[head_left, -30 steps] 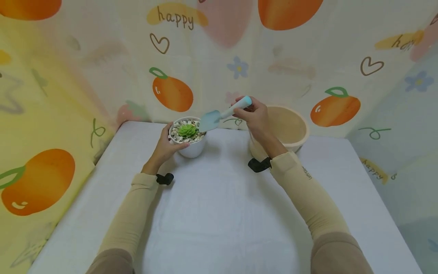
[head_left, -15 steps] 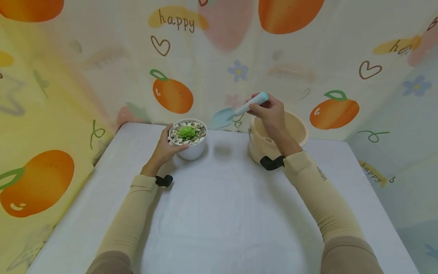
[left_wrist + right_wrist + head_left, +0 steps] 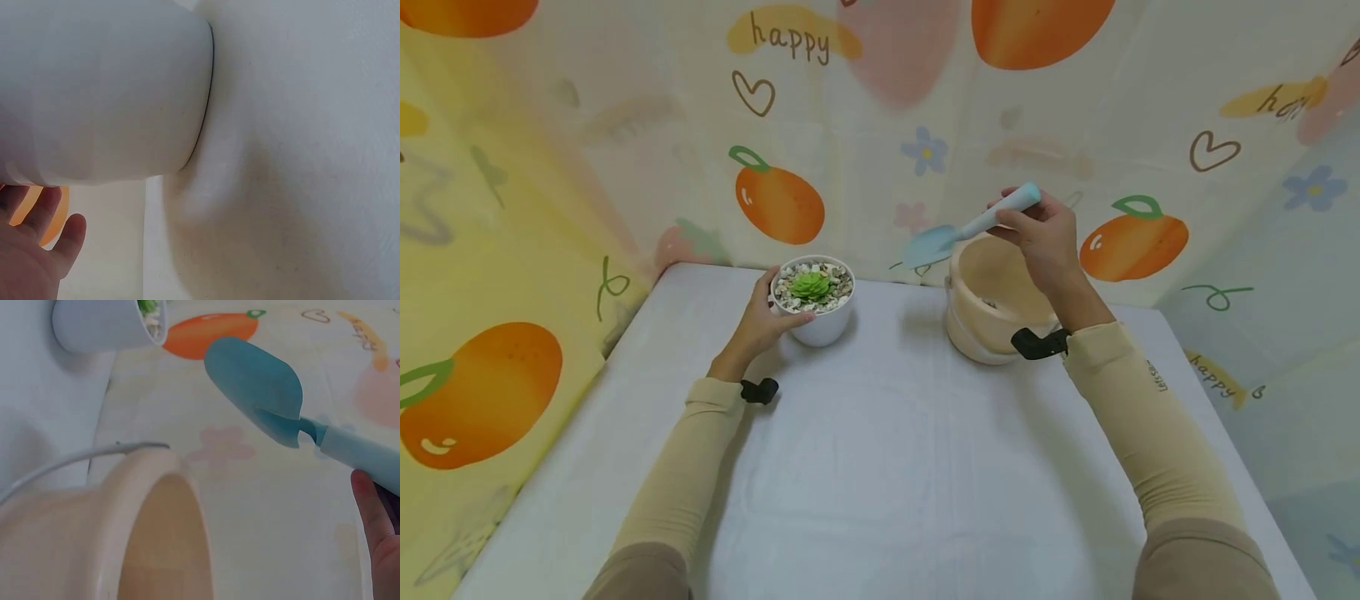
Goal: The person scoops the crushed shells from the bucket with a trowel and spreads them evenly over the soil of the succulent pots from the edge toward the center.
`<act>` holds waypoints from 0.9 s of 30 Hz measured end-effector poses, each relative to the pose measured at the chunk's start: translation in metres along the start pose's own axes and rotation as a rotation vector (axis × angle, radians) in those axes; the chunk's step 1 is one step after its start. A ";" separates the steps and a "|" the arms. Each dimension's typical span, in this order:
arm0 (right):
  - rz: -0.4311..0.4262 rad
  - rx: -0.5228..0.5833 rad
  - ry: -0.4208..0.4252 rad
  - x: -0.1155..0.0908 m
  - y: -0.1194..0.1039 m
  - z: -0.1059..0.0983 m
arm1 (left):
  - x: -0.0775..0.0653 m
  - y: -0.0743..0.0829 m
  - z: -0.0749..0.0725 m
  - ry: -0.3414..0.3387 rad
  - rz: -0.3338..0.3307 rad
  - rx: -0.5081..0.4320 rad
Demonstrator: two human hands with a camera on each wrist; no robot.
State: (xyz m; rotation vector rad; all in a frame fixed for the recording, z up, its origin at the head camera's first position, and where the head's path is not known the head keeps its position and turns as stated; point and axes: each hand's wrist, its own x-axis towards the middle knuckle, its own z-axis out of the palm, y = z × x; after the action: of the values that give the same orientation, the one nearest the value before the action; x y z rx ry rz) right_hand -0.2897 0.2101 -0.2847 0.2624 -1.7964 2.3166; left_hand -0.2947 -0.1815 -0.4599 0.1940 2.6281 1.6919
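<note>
In the head view my left hand [image 3: 760, 321] grips the side of a white flower pot [image 3: 820, 329] that stands upright on the table, thumb in front. Pebbles [image 3: 835, 292] fill its top around a small green succulent [image 3: 811, 287]. My right hand [image 3: 1047, 242] holds the handle of a light blue trowel [image 3: 932, 245] in the air, near the left rim of a beige bucket [image 3: 970, 321]. In the right wrist view the trowel's blade [image 3: 256, 381] hangs apart from the bucket and its upper face looks bare. The left wrist view shows the pot's wall [image 3: 100, 94] close up.
A white cloth covers the table [image 3: 880, 458]. The bucket's pale carrying handle [image 3: 81, 456] lies down along its outside, and a few small bits [image 3: 988, 303] lie inside it. Behind the table hangs a printed fabric backdrop [image 3: 865, 167] with oranges and hearts.
My right hand has moved the trowel rightward and slightly up, from over the pot's right rim to beside the bucket's rim. My left hand and the pot have stayed put.
</note>
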 end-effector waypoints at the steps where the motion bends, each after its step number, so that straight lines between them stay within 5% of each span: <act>1: 0.000 0.010 0.006 0.001 -0.001 -0.003 | 0.000 0.000 -0.001 -0.002 -0.001 0.004; 17: -0.076 0.040 0.075 0.003 -0.016 -0.040 | 0.001 0.001 -0.002 0.005 0.010 0.002; 27: -0.040 -0.074 0.073 0.005 -0.031 -0.066 | -0.001 -0.001 -0.001 0.009 0.018 -0.012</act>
State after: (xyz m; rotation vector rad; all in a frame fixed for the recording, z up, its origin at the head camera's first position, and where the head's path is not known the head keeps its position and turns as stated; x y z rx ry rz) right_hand -0.2874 0.2815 -0.2710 0.1978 -1.8206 2.1981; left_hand -0.2943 -0.1830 -0.4604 0.2105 2.6303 1.7172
